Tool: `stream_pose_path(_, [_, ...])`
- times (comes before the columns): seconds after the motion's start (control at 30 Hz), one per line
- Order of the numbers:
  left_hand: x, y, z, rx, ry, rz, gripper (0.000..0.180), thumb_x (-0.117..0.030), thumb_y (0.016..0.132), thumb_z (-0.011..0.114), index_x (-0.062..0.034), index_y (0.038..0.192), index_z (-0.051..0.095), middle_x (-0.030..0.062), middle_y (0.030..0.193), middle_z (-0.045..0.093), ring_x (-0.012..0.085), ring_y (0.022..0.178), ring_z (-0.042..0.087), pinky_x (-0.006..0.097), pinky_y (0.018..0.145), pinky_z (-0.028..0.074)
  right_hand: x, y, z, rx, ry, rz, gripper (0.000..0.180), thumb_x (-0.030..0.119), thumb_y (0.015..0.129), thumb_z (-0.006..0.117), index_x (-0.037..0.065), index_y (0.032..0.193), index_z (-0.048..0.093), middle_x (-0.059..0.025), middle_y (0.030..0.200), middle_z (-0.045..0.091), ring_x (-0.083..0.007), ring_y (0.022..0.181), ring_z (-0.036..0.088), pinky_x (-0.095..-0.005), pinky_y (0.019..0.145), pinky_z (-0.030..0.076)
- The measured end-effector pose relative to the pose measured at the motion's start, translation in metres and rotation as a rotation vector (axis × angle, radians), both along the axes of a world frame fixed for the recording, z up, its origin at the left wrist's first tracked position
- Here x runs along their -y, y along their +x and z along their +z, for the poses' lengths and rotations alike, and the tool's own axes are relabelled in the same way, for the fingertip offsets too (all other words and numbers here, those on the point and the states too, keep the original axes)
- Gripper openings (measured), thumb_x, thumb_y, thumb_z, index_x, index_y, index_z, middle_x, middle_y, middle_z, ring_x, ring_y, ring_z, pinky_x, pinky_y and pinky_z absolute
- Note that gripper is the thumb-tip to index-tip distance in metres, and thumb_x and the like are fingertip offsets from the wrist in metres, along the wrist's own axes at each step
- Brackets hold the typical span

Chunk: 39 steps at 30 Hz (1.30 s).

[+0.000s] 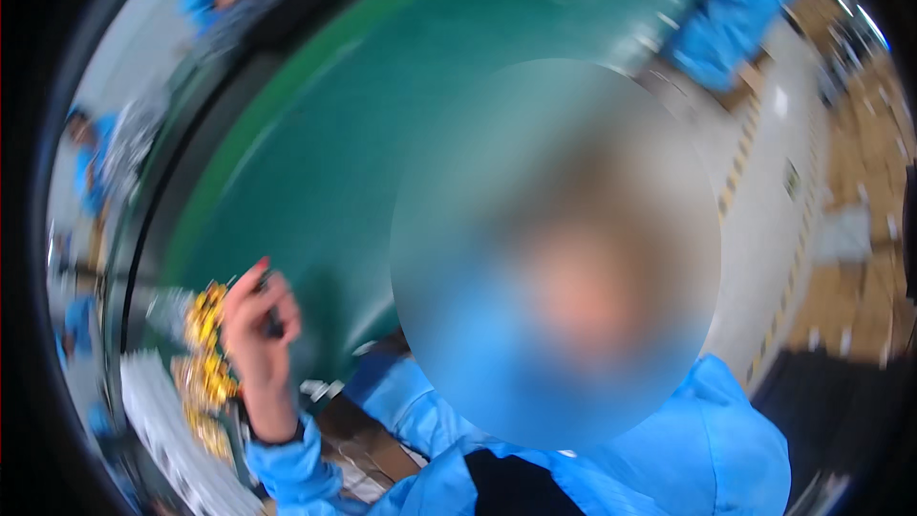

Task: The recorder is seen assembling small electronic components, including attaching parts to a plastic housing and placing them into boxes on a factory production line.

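Closest in, a blue work coat [707,449] fills the lower edge, its wearer right up against the lens. Over on the left lies a white ribbed tray [158,420], and beside it a heap of shiny yellow-gold pieces [205,354], blurred, so their kind cannot be told.

And here is the action: the left hand [258,325] is up, rising from a blue cuff with a dark band at the wrist, forearm near vertical, just beside the gold heap. The fingers are curled in tight and the thumb is raised, clenched around a small dark thing [274,321] that peeps out on the palm side. It is held up at the near edge of the green belt [334,134], clear of the surface. Whether this arm belongs to the camera wearer or to the coat in front is hard to say.

Judging by the pose, this looks like the middle of a pick-and-handle step: piece in hand, nothing set down yet. Any next move would call for a steady wrist and care near the loose heap.

The right hand is nowhere to be seen. Further right, another blue-coated worker [735,0] stands at the belt's far end, beside pale floor with striped tape [740,162].
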State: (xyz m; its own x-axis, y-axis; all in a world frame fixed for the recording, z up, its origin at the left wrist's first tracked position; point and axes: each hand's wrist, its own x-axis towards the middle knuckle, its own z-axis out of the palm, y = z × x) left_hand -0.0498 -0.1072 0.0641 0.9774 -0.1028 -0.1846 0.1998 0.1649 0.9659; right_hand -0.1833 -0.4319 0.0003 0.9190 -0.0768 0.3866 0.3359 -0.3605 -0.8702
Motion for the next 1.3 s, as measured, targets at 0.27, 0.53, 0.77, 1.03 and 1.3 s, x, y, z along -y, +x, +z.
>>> stream_pose_path(0.27, [-0.05,0.026,-0.023,0.028,-0.058,-0.158,0.03,0.004,0.082,0.064,0.0055,0.112,0.059,0.0172,0.096,0.067,0.0259,0.082,0.069,0.034,0.06,0.058,-0.119,0.157,0.083,-0.006,-0.099,0.65,0.011,0.01,0.086,0.066,-0.001,0.089,0.063,-0.0078,0.064,0.059,-0.0141,0.053,0.055,-0.03,0.049,0.042])
stream_pose_path(0.53, [-0.062,0.038,-0.04,0.136,-0.224,0.072,0.029,0.006,0.088,0.061,0.0066,0.117,0.055,0.0189,0.104,0.066,0.0324,0.093,0.071,0.039,0.074,0.061,-0.199,0.246,0.007,-0.47,0.173,0.73,0.011,-0.003,0.087,0.057,-0.005,0.095,0.064,-0.0069,0.075,0.065,-0.0089,0.057,0.058,-0.0236,0.049,0.046])
stream_pose_path(0.77, [-0.057,0.045,-0.046,0.245,-0.122,0.269,0.023,0.003,0.09,0.063,0.0079,0.112,0.061,0.0192,0.108,0.069,0.0266,0.098,0.07,0.037,0.088,0.057,-0.199,0.231,0.017,-0.496,0.187,0.897,0.02,0.003,0.088,0.067,-0.005,0.106,0.064,-0.0065,0.082,0.067,-0.01,0.069,0.063,-0.0264,0.059,0.053])
stream_pose_path(1.03, [-0.017,0.064,-0.039,0.142,-0.125,0.267,0.029,0.001,0.087,0.07,0.0073,0.115,0.069,0.0142,0.113,0.071,0.0157,0.102,0.065,0.031,0.095,0.051,-0.202,0.237,0.01,-0.486,0.349,0.749,0.025,0.009,0.092,0.066,-0.004,0.113,0.062,-0.0045,0.083,0.067,-0.0099,0.067,0.065,-0.0236,0.056,0.052])
stream_pose_path(1.3, [-0.095,0.068,-0.042,0.382,0.486,0.439,0.01,-0.005,0.091,0.065,0.0036,0.088,0.069,0.0054,0.076,0.069,0.0115,0.069,0.065,0.025,0.066,0.051,-0.168,0.288,0.013,-0.193,-0.29,0.394,0.02,0.014,0.078,0.075,-0.003,0.082,0.066,-0.0067,0.056,0.051,-0.0136,0.051,0.05,-0.0337,0.049,0.039])
